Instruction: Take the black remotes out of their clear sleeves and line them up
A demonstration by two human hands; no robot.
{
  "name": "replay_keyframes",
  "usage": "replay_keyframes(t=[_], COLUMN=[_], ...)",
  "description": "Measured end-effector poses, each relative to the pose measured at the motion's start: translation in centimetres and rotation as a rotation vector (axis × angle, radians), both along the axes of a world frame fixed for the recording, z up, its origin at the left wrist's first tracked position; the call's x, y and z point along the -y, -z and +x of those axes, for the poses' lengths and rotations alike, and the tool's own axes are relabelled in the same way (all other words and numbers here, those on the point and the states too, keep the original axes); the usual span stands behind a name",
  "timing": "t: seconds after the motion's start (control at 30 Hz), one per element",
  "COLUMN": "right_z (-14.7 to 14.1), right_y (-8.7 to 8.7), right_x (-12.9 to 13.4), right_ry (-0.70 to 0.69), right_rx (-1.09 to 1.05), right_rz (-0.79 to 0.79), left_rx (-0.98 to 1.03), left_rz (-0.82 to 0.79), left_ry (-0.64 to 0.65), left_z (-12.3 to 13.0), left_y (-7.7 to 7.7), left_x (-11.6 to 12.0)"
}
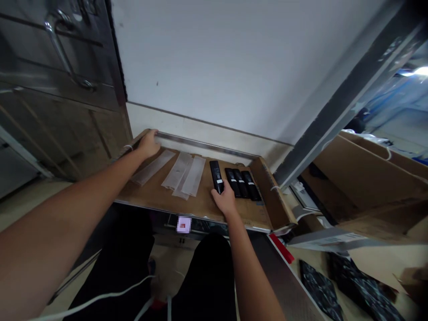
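Observation:
Several black remote controls lie on a cardboard-lined tabletop (pixel 150 198). My right hand (pixel 227 198) is closed around the near end of one black remote control (pixel 216 171), which stands a little apart from the rest. To its right, a row of black remote controls (pixel 241 183) lies side by side, each with a white label. At the far left corner, my left hand (pixel 149 143) grips the upright cardboard edge (pixel 137 140), its fingertips partly hidden. Between my hands, several clear plastic sleeves (pixel 194 176) lie flat, some overlapping.
A white wall (pixel 214 67) rises behind the table. A metal door with a handle (pixel 67 62) stands at left. Right of the raised cardboard side (pixel 270 191) is a large cardboard box (pixel 364 174). Dark patterned bags (pixel 321 285) lie on the floor, and a white cable (pixel 110 295) crosses my lap.

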State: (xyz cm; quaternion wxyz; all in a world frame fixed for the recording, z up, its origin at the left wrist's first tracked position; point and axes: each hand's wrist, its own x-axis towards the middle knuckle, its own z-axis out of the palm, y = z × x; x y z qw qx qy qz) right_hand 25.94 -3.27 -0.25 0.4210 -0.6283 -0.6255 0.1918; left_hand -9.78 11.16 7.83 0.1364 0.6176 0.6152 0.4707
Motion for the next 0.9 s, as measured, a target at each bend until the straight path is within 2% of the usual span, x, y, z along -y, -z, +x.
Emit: replay_keyframes(t=[0.07, 0.13, 0.23, 0.33, 0.4, 0.5, 0.57, 0.6, 0.67, 0.77, 0.83, 0.9], right_z=[0.0, -0.1, -0.1, 0.1, 0.3, 0.3, 0.0, -0.2, -0.6, -1.0, -1.2, -1.2], right_y=[0.1, 0.1, 0.0, 0.2, 0.4, 0.9, 1.1, 1.1, 1.0, 0.5, 0.3, 0.2], right_x=[0.0, 0.0, -0.1, -0.1, -0.2, -0.3, -0.3, -0.2, -0.3, -0.5, -0.5, -0.4], right_ry=[0.005, 0.009, 0.003, 0.023, 0.048, 0.077, 0.099, 0.109, 0.126, 0.152, 0.198, 0.263], right_rx=[-0.013, -0.015, -0.012, -0.019, -0.003, 0.123, 0.258, 0.327, 0.451, 0.584, 0.627, 0.64], right_rz=[0.003, 0.005, 0.016, 0.012, 0.037, 0.144, 0.185, 0.186, 0.177, 0.156, 0.147, 0.156], left_rx=[-0.1, -0.232, -0.339, -0.262, -0.094, 0.197, 0.274, 0.274, 0.233, 0.122, 0.126, 0.242], left_rz=[0.079, 0.069, -0.127, -0.256, -0.243, -0.105, -0.021, -0.029, -0.157, -0.324, -0.324, -0.302], left_ry=[0.05, 0.131, 0.212, 0.15, 0.059, -0.028, -0.019, -0.023, -0.085, -0.155, -0.129, -0.092], left_z=[0.2, 0.6, 1.6, 3.0, 3.9, 4.2, 3.4, 2.8, 1.7, 1.5, 2.5, 3.9], left_y=[1.1, 2.5, 5.3, 7.5, 7.7, 6.2, 5.2, 5.0, 5.4, 7.1, 7.8, 7.9], left_x=[1.1, 2.8, 5.8, 7.1, 6.7, 5.3, 4.7, 4.7, 5.1, 6.3, 7.0, 7.3])
